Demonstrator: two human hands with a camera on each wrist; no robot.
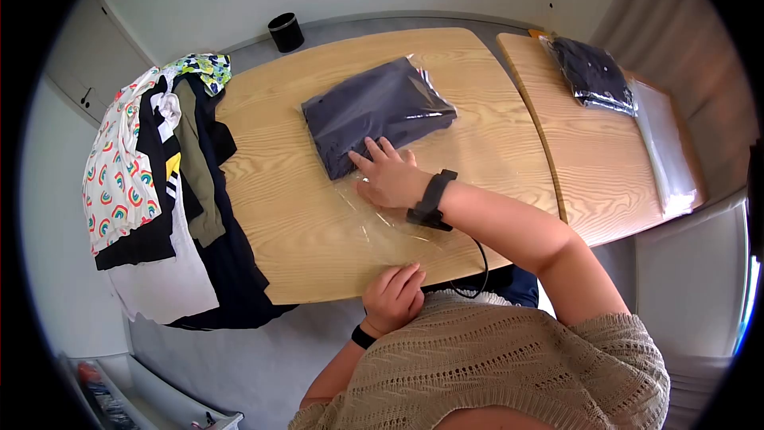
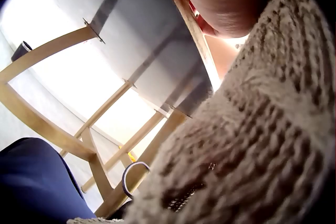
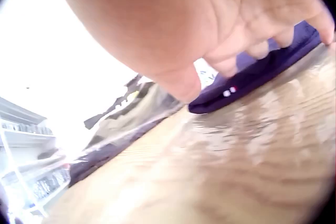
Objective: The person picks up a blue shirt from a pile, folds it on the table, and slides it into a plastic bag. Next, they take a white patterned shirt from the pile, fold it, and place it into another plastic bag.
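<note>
A folded dark navy garment point(image 1: 354, 115) lies inside a clear plastic bag point(image 1: 434, 111) on the wooden table point(image 1: 278, 215). My right hand point(image 1: 390, 177) rests on the near edge of the garment with its fingers spread. In the right wrist view, the fingers point(image 3: 226, 66) touch the purple-blue folded cloth point(image 3: 252, 85), and clear film lies on the wood in front of it. My left hand point(image 1: 392, 299) rests loosely curled at the table's near edge, close to my body. The left wrist view shows mostly knit sweater and the table's underside, with that hand's fingertips hidden.
A pile of clothes point(image 1: 187, 183) covers the table's left end and hangs over the edge. On the second table point(image 1: 581, 167) at right are a bagged dark garment point(image 1: 589, 72) and a stack of clear bags point(image 1: 667, 151). A black bin point(image 1: 285, 32) stands behind.
</note>
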